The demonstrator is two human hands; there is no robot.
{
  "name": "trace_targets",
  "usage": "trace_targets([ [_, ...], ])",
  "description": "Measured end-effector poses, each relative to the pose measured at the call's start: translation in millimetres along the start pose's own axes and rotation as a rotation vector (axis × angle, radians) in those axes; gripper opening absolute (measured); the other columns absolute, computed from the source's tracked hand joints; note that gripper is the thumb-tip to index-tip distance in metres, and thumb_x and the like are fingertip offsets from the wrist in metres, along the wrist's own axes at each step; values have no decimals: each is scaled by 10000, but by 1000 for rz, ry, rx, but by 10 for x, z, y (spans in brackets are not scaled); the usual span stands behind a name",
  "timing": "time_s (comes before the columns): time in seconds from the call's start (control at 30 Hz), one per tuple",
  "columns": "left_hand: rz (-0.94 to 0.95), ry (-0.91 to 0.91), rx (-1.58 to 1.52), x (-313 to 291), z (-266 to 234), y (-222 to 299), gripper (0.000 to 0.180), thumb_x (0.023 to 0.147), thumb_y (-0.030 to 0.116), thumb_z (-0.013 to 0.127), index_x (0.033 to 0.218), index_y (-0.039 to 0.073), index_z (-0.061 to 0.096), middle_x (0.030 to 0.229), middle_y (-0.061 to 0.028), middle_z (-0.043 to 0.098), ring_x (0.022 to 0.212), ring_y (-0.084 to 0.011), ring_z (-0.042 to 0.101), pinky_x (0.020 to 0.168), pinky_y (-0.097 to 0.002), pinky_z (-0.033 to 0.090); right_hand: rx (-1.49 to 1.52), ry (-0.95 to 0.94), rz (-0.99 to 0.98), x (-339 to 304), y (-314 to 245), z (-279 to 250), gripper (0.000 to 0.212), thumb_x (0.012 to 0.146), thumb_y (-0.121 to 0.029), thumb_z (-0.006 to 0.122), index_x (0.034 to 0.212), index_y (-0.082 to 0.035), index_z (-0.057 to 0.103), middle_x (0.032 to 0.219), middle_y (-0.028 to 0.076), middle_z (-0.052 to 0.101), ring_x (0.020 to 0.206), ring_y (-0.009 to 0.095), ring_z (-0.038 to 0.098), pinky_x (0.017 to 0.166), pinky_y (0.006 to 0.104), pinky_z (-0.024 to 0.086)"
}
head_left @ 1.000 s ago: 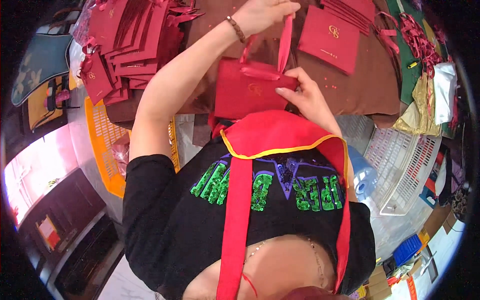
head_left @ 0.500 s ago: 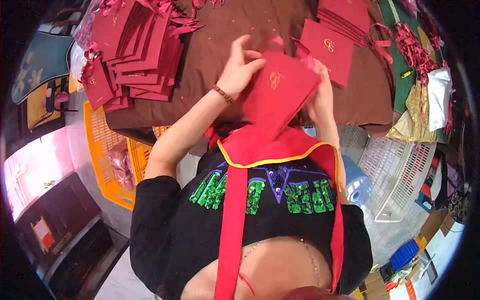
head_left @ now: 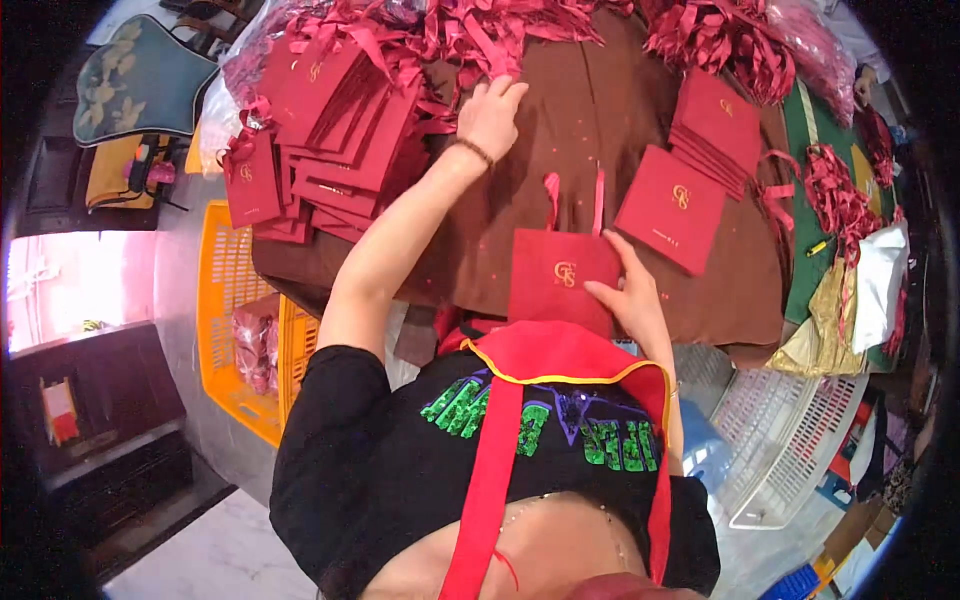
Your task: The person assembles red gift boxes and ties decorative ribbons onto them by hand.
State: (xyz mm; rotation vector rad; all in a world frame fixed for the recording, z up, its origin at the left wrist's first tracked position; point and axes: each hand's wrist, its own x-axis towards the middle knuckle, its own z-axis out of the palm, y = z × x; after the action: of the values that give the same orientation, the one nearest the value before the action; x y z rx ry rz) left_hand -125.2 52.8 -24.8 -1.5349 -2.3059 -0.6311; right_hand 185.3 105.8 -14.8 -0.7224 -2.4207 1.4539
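Maroon paper gift bag at near edge of brown-covered desk, long axis unclear, lower part behind red apron; ribbon ends rise from top edge, pointing away. Right hand nearer: grips bag's right side, thumb on front. Left hand stretched forward-left past bag, fingertips at loose maroon ribbons; whether pinching one, cannot tell.

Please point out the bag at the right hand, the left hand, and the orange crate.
Bag (head_left: pixel 548 282): head view, on its front face.
Left hand (head_left: pixel 489 120): head view, on its back.
Orange crate (head_left: pixel 213 310): head view, on its left wall.
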Motion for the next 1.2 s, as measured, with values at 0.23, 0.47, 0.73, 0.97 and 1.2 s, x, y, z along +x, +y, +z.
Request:
trace_targets([
  [0.23,239,-37,375,265,363,-476,165,766,131,514,901,87,597,853,-69,559,839,-236,564,662,-344,486,62,-36,107,-96,-113,-52,640,690,-136,719,1269,-102,447,1060,115,596,754,106,553,684,253,454],
  [0.47,324,-109,120,-105,62,-193,138,770,125,517,888,80,572,764,-81,559,748,-244,573,633,-353,481,-203,124,63,-128,-177,-53,463,707,-139,703,1138,-88,542,1052,122,487,927,279,534,762,342,459],
  [0.73,414,-447,-273,-707,-312,530,62,790,129,523,798,68,526,694,-110,537,696,-288,577,621,-388,470,-200,124,59,-189,-176,-68,390,695,-140,711,996,-32,489,1048,139,469,940,339,519,773,393,448],
  [0.97,330,-595,-521,-799,-280,538,125,777,86,521,858,69,615,826,-118,572,822,-287,577,715,-380,473,-66,78,35,-231,19,-146,248,754,-128,692,898,-17,523,735,17,476,590,61,492,490,222,411],
  [1.2,235,-242,-239,-680,-399,547,67,814,174,565,836,111,567,1086,-53,583,1052,-261,483,853,-420,345,391,-124,526,-171,28,-263,205,907,-265,516,949,-69,559,730,-25,501,580,57,523,478,230,487],
])
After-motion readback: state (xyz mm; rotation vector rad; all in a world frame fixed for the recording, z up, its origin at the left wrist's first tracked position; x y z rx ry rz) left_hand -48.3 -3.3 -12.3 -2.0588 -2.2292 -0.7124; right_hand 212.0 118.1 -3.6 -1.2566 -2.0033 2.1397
